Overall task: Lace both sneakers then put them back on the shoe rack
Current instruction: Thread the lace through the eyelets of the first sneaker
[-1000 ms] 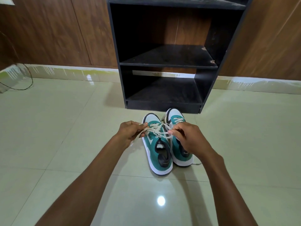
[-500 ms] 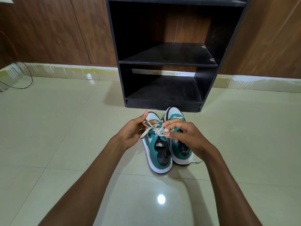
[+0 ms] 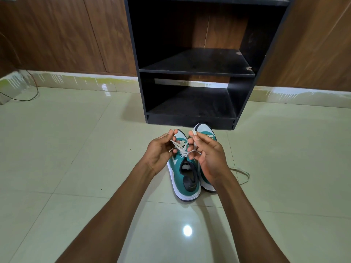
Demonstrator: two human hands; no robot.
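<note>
While both ends of the cream flat shoelace [image 3: 182,149] are lifted off the tongue of the left teal-and-white sneaker [image 3: 183,174], the step in hand looks to be tying the bow, and it will go best if the tension on the two sides is kept even. The left hand [image 3: 161,151] pinches one strand between thumb and fingertips, its grip closed on the lace; the right hand [image 3: 206,152] has a loop of the same lace caught round its raised finger and held by curled fingers below. That sneaker stands on the glossy pale tiled floor [image 3: 76,149], touching its partner, the right teal-and-white sneaker [image 3: 207,134], just in front of the black open shoe rack [image 3: 191,71]. I would judge that the loops should be drawn outward and low, toward the eyelets, so the knot seats against the tongue rather than floating above it. A loose lace tail [image 3: 241,172] trails on the floor beside the right sneaker, which suggests that shoe needs attention too. Both rack shelves appear free to receive the pair.
</note>
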